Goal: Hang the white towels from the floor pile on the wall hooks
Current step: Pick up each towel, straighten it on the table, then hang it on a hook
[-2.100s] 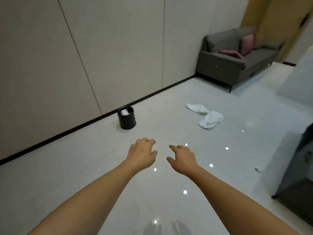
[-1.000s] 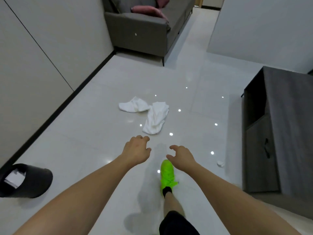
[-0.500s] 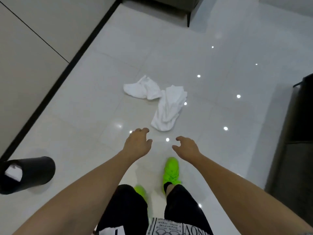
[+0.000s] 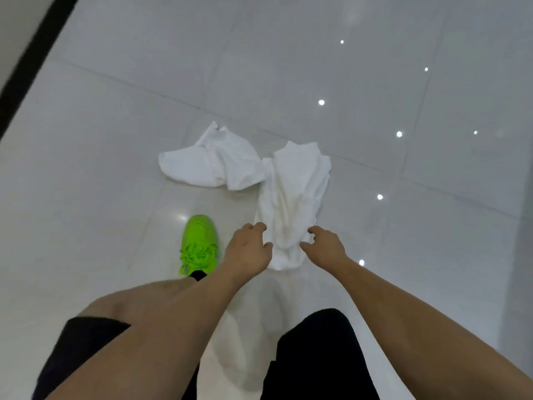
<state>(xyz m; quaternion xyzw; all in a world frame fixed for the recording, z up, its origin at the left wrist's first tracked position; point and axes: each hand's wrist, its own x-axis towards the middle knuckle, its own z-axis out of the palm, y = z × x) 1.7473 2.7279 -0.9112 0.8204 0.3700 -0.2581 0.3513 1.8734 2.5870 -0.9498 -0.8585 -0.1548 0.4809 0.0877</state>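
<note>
Two white towels lie crumpled on the glossy tiled floor. The nearer towel [image 4: 291,203] stretches lengthwise toward me; the other towel [image 4: 210,164] lies just left of its far end, touching it. My left hand [image 4: 249,249] is at the left side of the nearer towel's near end, fingers loosely curled, holding nothing. At the right side of that same end is my right hand [image 4: 324,245], fingers loosely bent over the towel's edge. I cannot tell whether either hand touches the cloth. No wall hooks are in view.
My bright green shoe [image 4: 199,243] stands on the floor left of my hands, with my black shorts [image 4: 317,356] below. A black skirting strip [image 4: 31,50] and wall run along the upper left. Ceiling lights reflect in the tiles.
I have stepped up to the towels and bent lower. Both hands have moved forward from short of the nearer towel to either side of its near end. The black bin has left the view.
</note>
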